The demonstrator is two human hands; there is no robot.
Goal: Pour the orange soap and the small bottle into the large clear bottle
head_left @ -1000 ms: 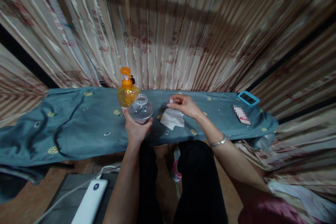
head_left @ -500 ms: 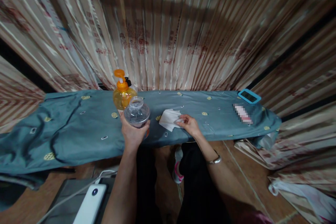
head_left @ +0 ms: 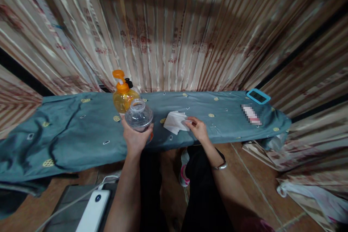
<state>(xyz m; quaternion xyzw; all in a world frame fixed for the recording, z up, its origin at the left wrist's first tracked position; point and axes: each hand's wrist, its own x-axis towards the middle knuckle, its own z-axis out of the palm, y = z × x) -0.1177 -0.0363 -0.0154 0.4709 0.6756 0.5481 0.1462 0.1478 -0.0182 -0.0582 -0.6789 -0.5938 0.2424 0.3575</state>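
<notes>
My left hand (head_left: 136, 137) is wrapped round a clear plastic bottle (head_left: 139, 114) with an uncapped mouth, held upright above the cloth. Right behind it stands an orange pump bottle (head_left: 123, 96) of yellow liquid, partly covered by the bottle and my hand. A white tissue (head_left: 174, 122) lies spread on the cloth between my hands. My right hand (head_left: 198, 128) pinches the tissue's right edge between thumb and fingertips, the other fingers curled.
A blue-green patterned cloth (head_left: 201, 105) covers the narrow table. At its right end are a blue-framed digital clock (head_left: 258, 96) and a blurred-out pink and white item (head_left: 251, 115). A white power bank (head_left: 94, 210) with a cable lies lower left. Curtains (head_left: 163, 36) hang behind.
The view has shifted slightly, so the bottles appear a little further left. My right fingertips have shifted slightly at the tissue's edge. My left hand keeps its hold on the bottle.
</notes>
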